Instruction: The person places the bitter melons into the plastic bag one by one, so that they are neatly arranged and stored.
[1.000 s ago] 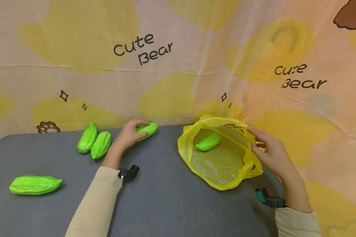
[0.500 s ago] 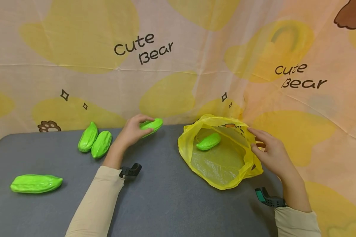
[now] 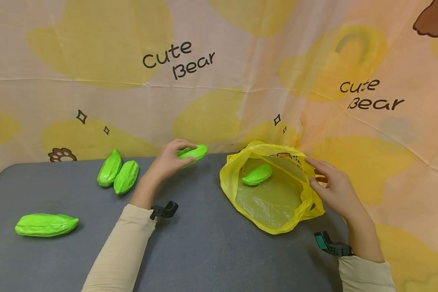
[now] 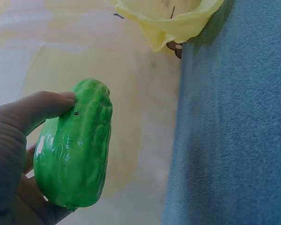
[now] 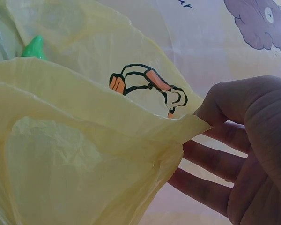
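In the head view my left hand (image 3: 169, 160) grips a glossy, ridged green bitter melon (image 3: 197, 153), thumb on one side and fingers on the other. It is off the table, left of the yellow plastic bag. The left wrist view shows this bitter melon (image 4: 77, 145) large, with the thumb pressed near its upper end. My right hand (image 3: 336, 190) pinches the right rim of the yellow plastic bag (image 3: 230, 186), whose mouth gapes towards me. One more bitter melon (image 3: 257, 174) lies inside. In the right wrist view only its green tip (image 5: 34, 48) shows above the bag's fold.
Two bitter melons lie side by side at the back left, a pointed one (image 3: 109, 168) and a shorter one (image 3: 126, 177). Another bitter melon (image 3: 46, 225) rests at the front left of the grey table (image 3: 211, 251). A patterned cloth (image 3: 219, 61) hangs behind.
My left hand has lifted the bitter melon from the table's back edge and carried it a little to the right, towards the bag. The right hand and bag have stayed in place.
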`<state>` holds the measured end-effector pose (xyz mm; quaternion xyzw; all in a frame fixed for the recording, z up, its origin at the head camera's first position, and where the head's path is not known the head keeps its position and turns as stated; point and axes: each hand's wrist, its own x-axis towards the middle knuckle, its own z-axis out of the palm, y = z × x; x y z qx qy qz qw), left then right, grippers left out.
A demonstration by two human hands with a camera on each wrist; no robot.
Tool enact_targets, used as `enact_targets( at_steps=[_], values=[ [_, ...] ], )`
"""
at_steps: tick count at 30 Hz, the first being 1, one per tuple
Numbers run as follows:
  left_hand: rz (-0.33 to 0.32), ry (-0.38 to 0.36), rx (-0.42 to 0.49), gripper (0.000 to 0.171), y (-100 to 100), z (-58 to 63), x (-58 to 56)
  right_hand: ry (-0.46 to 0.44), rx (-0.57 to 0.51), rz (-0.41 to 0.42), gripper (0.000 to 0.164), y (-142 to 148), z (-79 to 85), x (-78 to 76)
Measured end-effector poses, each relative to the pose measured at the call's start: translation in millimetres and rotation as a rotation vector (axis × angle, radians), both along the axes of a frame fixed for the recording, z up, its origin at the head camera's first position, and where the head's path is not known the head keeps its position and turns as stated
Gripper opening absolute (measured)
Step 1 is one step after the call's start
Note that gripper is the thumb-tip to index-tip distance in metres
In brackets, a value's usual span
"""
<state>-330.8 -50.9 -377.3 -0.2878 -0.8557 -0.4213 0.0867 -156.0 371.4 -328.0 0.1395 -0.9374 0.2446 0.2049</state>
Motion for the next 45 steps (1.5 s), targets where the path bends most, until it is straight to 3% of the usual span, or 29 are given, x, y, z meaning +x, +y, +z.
enact_targets(
  at_steps=[33, 45],
  values=[
    [-0.084, -0.012, -0.009, 0.034, 30.8, 3.3, 16.7, -0.001, -0.005, 0.0, 0.053, -2.0, -0.3, -0.3],
    [-0.122, 0.031, -0.018, 0.035, 41.3, 10.4, 24.9, -0.02, -0.001, -0.009, 0.052, -1.0, -0.1, -1.6]
  ],
)
